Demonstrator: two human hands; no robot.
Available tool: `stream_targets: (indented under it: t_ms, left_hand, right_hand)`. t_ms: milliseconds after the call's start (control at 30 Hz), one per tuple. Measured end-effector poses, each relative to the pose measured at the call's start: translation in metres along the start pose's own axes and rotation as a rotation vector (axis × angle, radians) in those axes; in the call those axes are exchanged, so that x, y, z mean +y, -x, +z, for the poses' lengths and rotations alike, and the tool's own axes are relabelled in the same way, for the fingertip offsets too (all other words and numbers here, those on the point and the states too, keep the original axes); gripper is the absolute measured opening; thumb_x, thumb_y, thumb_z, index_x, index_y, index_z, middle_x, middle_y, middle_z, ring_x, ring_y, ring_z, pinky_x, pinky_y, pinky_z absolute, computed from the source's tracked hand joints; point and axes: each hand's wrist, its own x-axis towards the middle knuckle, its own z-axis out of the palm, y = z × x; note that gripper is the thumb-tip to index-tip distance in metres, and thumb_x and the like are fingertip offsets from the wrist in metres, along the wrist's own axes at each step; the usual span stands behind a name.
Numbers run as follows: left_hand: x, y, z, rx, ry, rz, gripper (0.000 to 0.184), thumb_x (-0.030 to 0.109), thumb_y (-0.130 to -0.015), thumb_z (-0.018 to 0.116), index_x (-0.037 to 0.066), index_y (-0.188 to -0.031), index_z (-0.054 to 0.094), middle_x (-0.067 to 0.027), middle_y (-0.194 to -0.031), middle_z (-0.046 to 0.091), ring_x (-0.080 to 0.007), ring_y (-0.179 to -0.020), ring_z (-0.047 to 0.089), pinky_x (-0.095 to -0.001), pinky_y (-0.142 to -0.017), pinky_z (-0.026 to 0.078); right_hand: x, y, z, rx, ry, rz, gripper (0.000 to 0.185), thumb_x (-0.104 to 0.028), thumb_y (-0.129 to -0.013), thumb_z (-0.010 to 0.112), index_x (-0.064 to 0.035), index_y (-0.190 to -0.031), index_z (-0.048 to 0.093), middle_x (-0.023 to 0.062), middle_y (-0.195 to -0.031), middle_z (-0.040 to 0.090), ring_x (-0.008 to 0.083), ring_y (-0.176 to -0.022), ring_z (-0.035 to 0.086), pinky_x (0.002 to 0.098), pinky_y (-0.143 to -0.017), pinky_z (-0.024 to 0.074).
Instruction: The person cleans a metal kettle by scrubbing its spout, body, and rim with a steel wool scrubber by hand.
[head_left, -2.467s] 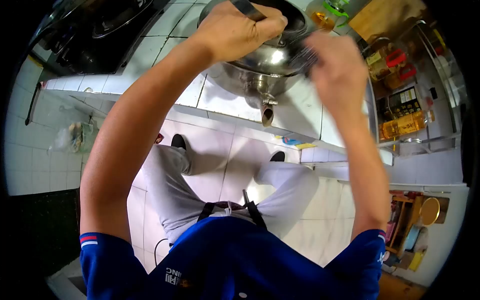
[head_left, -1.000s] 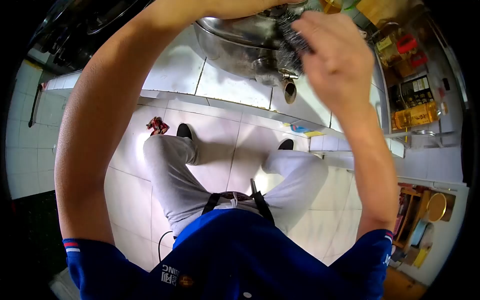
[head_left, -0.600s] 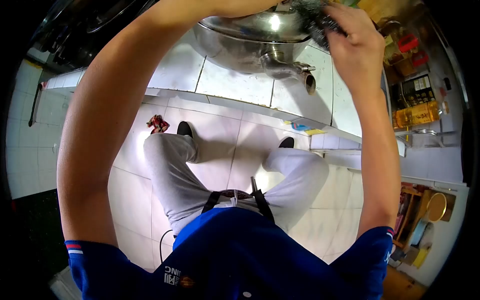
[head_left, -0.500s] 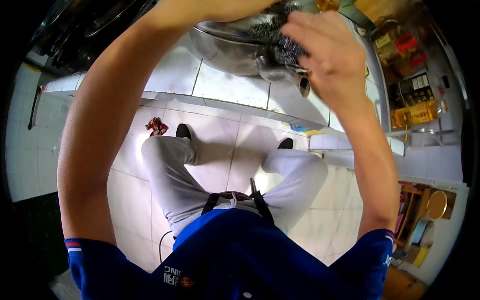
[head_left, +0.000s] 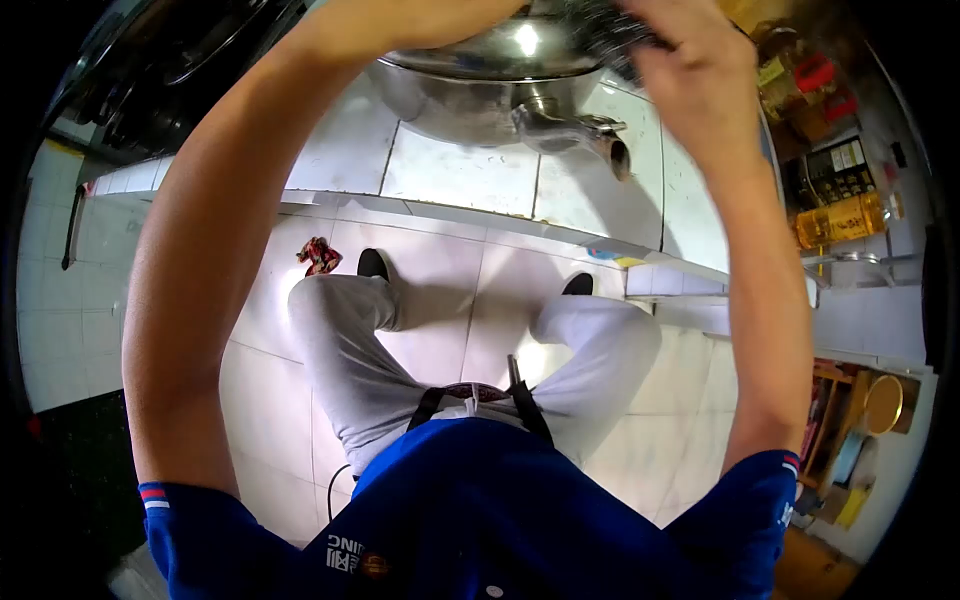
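A shiny steel kettle with a short spout stands on the white-tiled counter at the top of the head view, spout turned right and toward me. My right hand is closed around a dark, wiry steel wool scourer, at the kettle's upper right side; motion blurs both a little. Over the kettle's upper left lies my left hand, cut off by the top edge of the view. Its fingers do not show, so its grip is hidden.
White tiles form the counter edge in front of me. Dark pans stand at upper left. On the right are an oil bottle and red-capped jars. A crumpled patterned cloth lies on the floor near my foot.
My right hand and the scourer have moved up and right, away from the spout. More of the kettle's shiny side and spout now shows. The left hand stays over the kettle.
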Motion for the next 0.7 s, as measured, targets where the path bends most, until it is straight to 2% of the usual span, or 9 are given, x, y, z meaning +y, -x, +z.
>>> stream_targets:
  t_ms: [100, 200, 267, 367, 433, 500, 533, 633, 700]
  left_hand:
    - [0.024, 0.000, -0.008, -0.089, -0.040, -0.289, 0.042, 0.037, -0.106, 0.039, 0.006, -0.118, 0.064, -0.0169, -0.108, 0.070, -0.0303, -0.102, 0.067, -0.0353, -0.090, 0.052]
    - [0.019, 0.005, -0.008, -0.071, 0.007, -0.063, 0.040, 0.034, -0.106, 0.039, 0.002, -0.107, 0.064, -0.0145, -0.093, 0.068, -0.0271, -0.085, 0.064, -0.0360, -0.080, 0.050]
    - [0.021, 0.001, -0.017, -0.086, -0.003, 0.040, 0.040, 0.032, -0.105, 0.039, 0.001, -0.100, 0.064, -0.0130, -0.084, 0.066, -0.0244, -0.076, 0.061, -0.0357, -0.076, 0.049]
    - [0.019, -0.004, -0.020, -0.305, 0.040, -0.032, 0.037, 0.028, -0.104, 0.038, 0.001, -0.088, 0.058, -0.0065, -0.072, 0.054, -0.0171, -0.066, 0.048, -0.0326, -0.068, 0.044]
    - [0.024, -0.001, -0.015, -0.206, -0.004, -0.056, 0.036, 0.027, -0.102, 0.038, 0.001, -0.086, 0.058, -0.0024, -0.069, 0.050, -0.0136, -0.064, 0.045, -0.0297, -0.064, 0.042]
    - [0.027, -0.011, -0.029, -0.241, 0.056, -0.127, 0.035, 0.027, -0.100, 0.039, 0.001, -0.087, 0.059, 0.0005, -0.068, 0.048, -0.0113, -0.063, 0.044, -0.0282, -0.061, 0.041]
    - [0.045, -0.017, -0.030, -0.297, 0.059, -0.355, 0.034, 0.027, -0.099, 0.040, 0.002, -0.090, 0.061, 0.0010, -0.068, 0.049, -0.0107, -0.062, 0.044, -0.0287, -0.059, 0.041]
    - [0.043, 0.005, -0.025, -0.240, 0.007, -0.378, 0.031, 0.028, -0.099, 0.043, 0.004, -0.096, 0.064, 0.0027, -0.069, 0.050, -0.0091, -0.061, 0.045, -0.0297, -0.056, 0.041]
    - [0.030, 0.001, -0.027, -0.286, 0.166, -0.234, 0.031, 0.027, -0.100, 0.043, 0.005, -0.094, 0.063, 0.0031, -0.068, 0.050, -0.0093, -0.061, 0.045, -0.0296, -0.055, 0.040]
  right_hand:
    - [0.004, -0.001, -0.012, -0.077, 0.036, 0.188, 0.021, 0.011, -0.070, 0.063, 0.0039, -0.089, 0.069, 0.0138, -0.082, 0.067, 0.0294, -0.080, 0.064, 0.0346, -0.074, 0.0501]
    - [-0.013, 0.003, -0.011, 0.055, -0.093, 0.422, 0.015, 0.008, -0.077, 0.065, 0.0033, -0.090, 0.069, 0.0091, -0.084, 0.068, 0.0200, -0.082, 0.063, 0.0303, -0.075, 0.0492]
    - [-0.009, -0.001, -0.016, -0.085, -0.485, 0.892, 0.016, 0.004, -0.082, 0.067, 0.0023, -0.098, 0.066, 0.0047, -0.087, 0.066, 0.0127, -0.083, 0.060, 0.0265, -0.076, 0.0485]
    - [-0.026, -0.004, -0.007, -0.026, -0.364, 0.816, 0.024, 0.002, -0.083, 0.069, 0.0010, -0.106, 0.063, 0.0033, -0.090, 0.064, 0.0106, -0.083, 0.059, 0.0251, -0.075, 0.0485]
    - [-0.032, -0.006, 0.001, 0.007, -0.179, 0.727, 0.032, 0.001, -0.082, 0.071, 0.0002, -0.112, 0.061, 0.0029, -0.094, 0.064, 0.0093, -0.083, 0.059, 0.0241, -0.074, 0.0486]
    - [-0.024, -0.008, -0.006, -0.034, -0.445, 0.938, 0.036, -0.001, -0.081, 0.072, 0.0007, -0.114, 0.059, 0.0043, -0.094, 0.064, 0.0101, -0.086, 0.059, 0.0247, -0.077, 0.0491]
    - [-0.023, -0.001, 0.001, -0.026, -0.351, 0.843, 0.040, -0.001, -0.080, 0.072, 0.0016, -0.117, 0.058, 0.0063, -0.097, 0.064, 0.0106, -0.086, 0.059, 0.0248, -0.077, 0.0494]
    - [0.002, 0.020, 0.004, 0.002, -0.475, 0.788, 0.036, 0.001, -0.082, 0.073, -0.0031, -0.117, 0.067, 0.0081, -0.111, 0.071, 0.0178, -0.098, 0.066, 0.0287, -0.085, 0.0534]
    - [0.009, 0.023, 0.000, -0.055, -0.439, 0.798, 0.035, 0.001, -0.085, 0.072, -0.0004, -0.120, 0.064, 0.0071, -0.120, 0.067, 0.0138, -0.105, 0.063, 0.0254, -0.087, 0.0511]
